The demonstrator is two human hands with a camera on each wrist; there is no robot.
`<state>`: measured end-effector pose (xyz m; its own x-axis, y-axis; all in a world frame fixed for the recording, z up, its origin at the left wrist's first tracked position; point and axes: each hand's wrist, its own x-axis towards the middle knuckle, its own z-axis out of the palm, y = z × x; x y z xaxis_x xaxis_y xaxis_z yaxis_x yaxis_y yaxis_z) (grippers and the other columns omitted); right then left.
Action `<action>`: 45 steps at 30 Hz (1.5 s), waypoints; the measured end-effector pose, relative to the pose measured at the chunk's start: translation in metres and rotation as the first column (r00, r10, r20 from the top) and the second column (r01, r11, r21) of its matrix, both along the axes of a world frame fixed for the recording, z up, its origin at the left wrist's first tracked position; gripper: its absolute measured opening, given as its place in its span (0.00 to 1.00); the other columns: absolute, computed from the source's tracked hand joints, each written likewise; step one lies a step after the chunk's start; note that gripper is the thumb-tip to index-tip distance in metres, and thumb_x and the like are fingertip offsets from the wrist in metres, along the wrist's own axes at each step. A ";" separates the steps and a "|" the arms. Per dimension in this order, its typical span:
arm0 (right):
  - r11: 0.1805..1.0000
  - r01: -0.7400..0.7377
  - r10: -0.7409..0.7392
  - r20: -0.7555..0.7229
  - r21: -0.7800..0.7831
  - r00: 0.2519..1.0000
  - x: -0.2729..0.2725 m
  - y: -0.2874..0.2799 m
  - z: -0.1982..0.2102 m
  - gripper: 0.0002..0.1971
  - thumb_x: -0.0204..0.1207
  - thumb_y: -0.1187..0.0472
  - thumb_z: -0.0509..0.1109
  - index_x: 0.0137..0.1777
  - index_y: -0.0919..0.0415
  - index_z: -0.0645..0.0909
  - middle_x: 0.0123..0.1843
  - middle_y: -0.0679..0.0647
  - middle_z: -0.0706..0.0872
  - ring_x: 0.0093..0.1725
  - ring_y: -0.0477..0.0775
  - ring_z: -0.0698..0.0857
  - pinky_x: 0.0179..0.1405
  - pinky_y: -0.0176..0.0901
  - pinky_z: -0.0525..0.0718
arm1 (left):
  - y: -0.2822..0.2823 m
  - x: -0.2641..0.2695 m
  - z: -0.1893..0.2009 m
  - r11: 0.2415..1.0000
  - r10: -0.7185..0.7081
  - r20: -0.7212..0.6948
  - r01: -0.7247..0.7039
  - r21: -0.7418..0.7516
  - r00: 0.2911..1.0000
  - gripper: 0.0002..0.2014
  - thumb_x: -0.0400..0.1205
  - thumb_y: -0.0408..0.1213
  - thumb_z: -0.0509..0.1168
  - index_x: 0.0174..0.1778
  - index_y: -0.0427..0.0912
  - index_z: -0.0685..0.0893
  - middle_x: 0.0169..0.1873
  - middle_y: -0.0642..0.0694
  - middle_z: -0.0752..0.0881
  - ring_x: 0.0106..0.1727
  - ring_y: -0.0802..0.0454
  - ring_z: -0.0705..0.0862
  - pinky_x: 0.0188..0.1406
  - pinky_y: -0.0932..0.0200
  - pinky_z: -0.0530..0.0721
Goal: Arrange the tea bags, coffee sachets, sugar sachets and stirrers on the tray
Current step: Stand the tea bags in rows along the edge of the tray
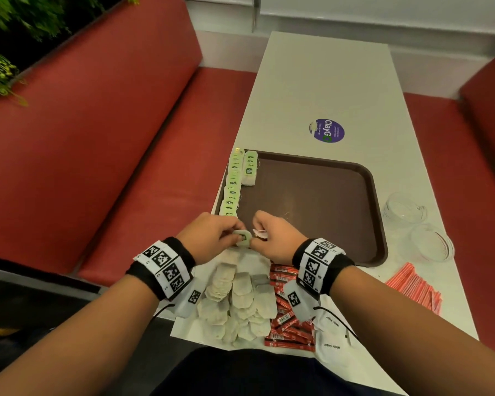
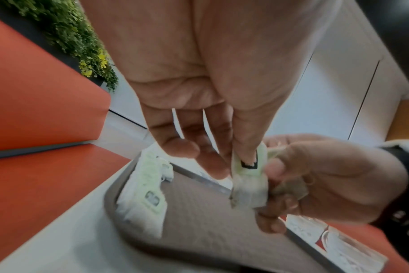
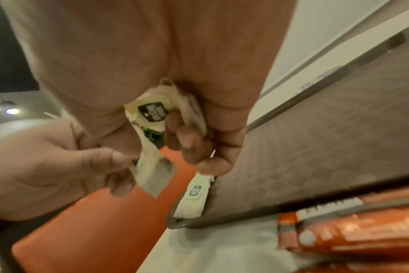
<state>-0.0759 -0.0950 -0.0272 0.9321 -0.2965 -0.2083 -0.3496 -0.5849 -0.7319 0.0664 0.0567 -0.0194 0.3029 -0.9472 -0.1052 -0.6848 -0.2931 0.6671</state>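
Note:
A brown tray (image 1: 312, 207) lies on the white table. A row of green-tagged tea bags (image 1: 233, 184) runs along its left edge, and a second short row (image 1: 249, 170) begins beside it. Above the tray's near-left corner my left hand (image 1: 236, 235) pinches one tea bag (image 1: 243, 238) by thumb and forefinger. My right hand (image 1: 255, 238) touches the same bag. In the right wrist view, its fingers (image 3: 187, 142) curl round a small bunch of tea bags (image 3: 152, 112). The pinched tea bag (image 2: 247, 177) hangs between both hands.
Near me on the table lie a pile of loose tea bags (image 1: 237, 298), red coffee sachets (image 1: 289, 310), white sugar sachets (image 1: 332, 338) and wrapped stirrers (image 1: 415, 284). Two glass bowls (image 1: 406, 208) stand right of the tray. Red bench seats flank the table.

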 end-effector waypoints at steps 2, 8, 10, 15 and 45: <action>0.999 -0.049 0.049 -0.006 0.014 0.999 0.003 0.000 0.003 0.12 0.76 0.56 0.74 0.49 0.57 0.72 0.37 0.48 0.82 0.32 0.47 0.78 0.31 0.40 0.75 | -0.006 -0.003 0.008 0.999 -0.009 -0.047 0.007 -0.051 0.999 0.03 0.81 0.41 0.73 0.48 0.54 0.87 0.35 0.57 0.90 0.37 0.56 0.87 0.41 0.59 0.85; 0.998 -0.055 0.055 -0.031 -0.009 0.998 0.009 -0.005 -0.001 0.05 0.81 0.60 0.68 0.44 0.58 0.76 0.37 0.49 0.81 0.38 0.52 0.80 0.36 0.45 0.75 | -0.008 0.005 0.010 0.996 0.090 0.002 -0.090 0.027 0.996 0.08 0.76 0.42 0.77 0.48 0.54 0.85 0.37 0.59 0.87 0.33 0.63 0.80 0.38 0.67 0.77; 0.999 -0.035 0.035 -0.074 -0.005 0.997 0.008 -0.007 -0.002 0.04 0.82 0.62 0.66 0.45 0.60 0.75 0.38 0.52 0.81 0.38 0.55 0.80 0.36 0.46 0.75 | -0.001 0.009 0.004 0.975 -0.045 0.099 0.022 0.222 0.994 0.11 0.76 0.46 0.77 0.51 0.53 0.86 0.44 0.60 0.87 0.35 0.69 0.79 0.37 0.73 0.73; 0.994 -0.027 0.037 -0.099 0.106 0.994 0.004 -0.011 -0.005 0.06 0.82 0.67 0.59 0.51 0.55 0.69 0.43 0.52 0.92 0.32 0.50 0.82 0.31 0.43 0.81 | 0.018 -0.004 -0.015 0.806 -0.364 0.096 0.261 0.531 0.926 0.16 0.74 0.53 0.77 0.56 0.55 0.86 0.51 0.59 0.81 0.47 0.60 0.78 0.47 0.62 0.79; 0.932 0.292 -0.294 -0.024 0.216 0.955 0.005 -0.058 0.005 0.08 0.81 0.60 0.63 0.57 0.52 0.70 0.39 0.54 0.80 0.33 0.53 0.77 0.34 0.50 0.76 | -0.120 0.073 0.016 0.993 0.035 0.313 -0.067 0.095 0.949 0.10 0.84 0.46 0.68 0.58 0.51 0.88 0.46 0.51 0.89 0.48 0.51 0.85 0.55 0.53 0.84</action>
